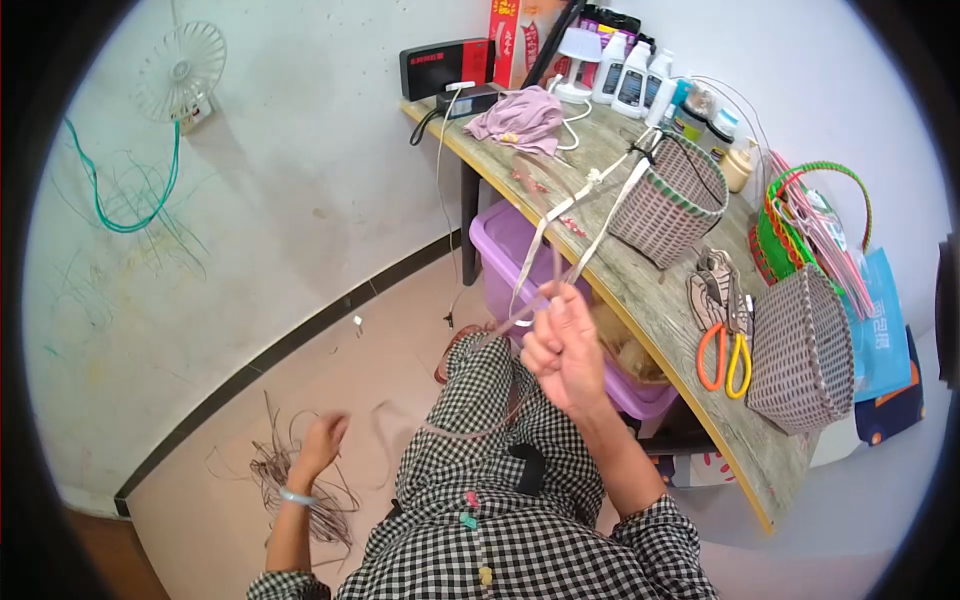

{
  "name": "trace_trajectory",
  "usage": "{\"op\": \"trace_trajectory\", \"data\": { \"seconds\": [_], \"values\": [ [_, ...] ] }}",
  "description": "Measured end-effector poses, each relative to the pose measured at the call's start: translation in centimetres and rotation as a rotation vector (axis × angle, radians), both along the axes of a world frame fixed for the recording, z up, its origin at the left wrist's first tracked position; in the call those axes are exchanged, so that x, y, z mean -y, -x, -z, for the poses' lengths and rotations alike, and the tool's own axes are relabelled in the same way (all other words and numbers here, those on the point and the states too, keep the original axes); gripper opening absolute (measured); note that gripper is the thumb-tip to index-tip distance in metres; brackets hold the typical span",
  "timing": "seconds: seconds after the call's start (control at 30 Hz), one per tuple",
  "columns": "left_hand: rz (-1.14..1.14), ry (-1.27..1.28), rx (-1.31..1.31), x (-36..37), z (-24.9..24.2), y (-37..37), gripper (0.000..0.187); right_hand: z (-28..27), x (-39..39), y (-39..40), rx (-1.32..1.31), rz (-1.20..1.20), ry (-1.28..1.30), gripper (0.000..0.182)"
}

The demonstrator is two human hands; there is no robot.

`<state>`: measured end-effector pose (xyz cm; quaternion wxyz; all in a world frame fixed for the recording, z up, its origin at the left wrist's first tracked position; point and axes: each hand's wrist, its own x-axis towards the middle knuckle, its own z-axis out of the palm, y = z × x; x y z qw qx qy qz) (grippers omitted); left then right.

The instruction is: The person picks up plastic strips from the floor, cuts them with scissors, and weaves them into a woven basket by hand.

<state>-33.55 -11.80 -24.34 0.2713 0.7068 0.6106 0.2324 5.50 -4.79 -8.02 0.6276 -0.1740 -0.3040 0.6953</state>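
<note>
My right hand (565,345) is raised in front of the table edge, its fingers closed on a thin brownish plastic strip (470,433). The strip loops down across my checked clothes. Low on the left, my left hand (322,442) has its fingers curled, slightly blurred; what they hold, if anything, I cannot make out. Below and beside it, a tangled bundle of similar strips (268,470) lies on the floor. Just past my right hand, a woven basket (665,205) with long white straps (608,218) sits on the table, the straps hanging toward that hand.
Another woven basket (800,350) lies on the table (640,310) beside orange-and-yellow-handled scissors (712,358) and a striped glove (708,285). Farther back are a green basket (785,235), white bottles (630,80), a lamp (580,48) and a pink cloth (520,118). Below stands a purple bin (500,240).
</note>
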Motion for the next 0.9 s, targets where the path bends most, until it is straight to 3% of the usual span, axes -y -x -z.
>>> {"op": "trace_trajectory", "data": {
  "seconds": [0.03,0.1,0.17,0.23,0.33,0.53,0.6,0.7,0.77,0.87,0.9],
  "values": [
    [-0.029,0.043,0.091,-2.5,-4.5,-4.4,0.028,0.4,0.5,0.6,0.029,0.006,0.001,0.018],
    [0.127,0.052,0.445,-5.8,-10.1,-11.4,0.04,1.2,1.6,1.9,0.088,0.021,0.005,0.017],
    [0.183,0.19,1.021,-7.3,-15.1,-17.8,0.043,2.1,3.0,3.1,0.195,0.022,0.049,0.017],
    [0.203,0.336,1.324,-8.8,-20.2,-21.6,0.04,3.5,4.6,3.9,0.339,-0.007,0.052,0.017],
    [0.253,0.346,1.411,-12.7,-22.4,-21.4,0.029,6.3,7.2,4.5,0.57,-0.044,-0.01,0.018],
    [0.332,0.194,1.21,-16.5,-29.9,-20.2,0.024,12.4,9.9,8.0,0.716,-0.196,0.081,0.024],
    [0.41,0.188,1.118,-16.6,-31.5,-20.7,0.024,12.8,9.2,8.7,0.763,-0.345,-0.007,0.028],
    [0.492,0.188,0.918,-15.8,-32.6,-21.5,0.023,11.0,6.7,7.6,1.028,-0.281,-0.367,0.031],
    [0.545,0.252,0.728,-14.2,-32.5,-22.1,0.023,9.4,4.4,6.0,0.856,0.018,-0.455,0.04],
    [0.587,0.329,0.482,-12.4,-29.6,-22.2,0.025,4.1,1.7,0.8,0.346,0.036,-0.287,0.065],
    [0.618,0.403,0.463,-11.4,-28.6,-22.4,0.025,2.3,1.6,-0.6,0.248,0.147,-0.342,0.066]
  ]
}}
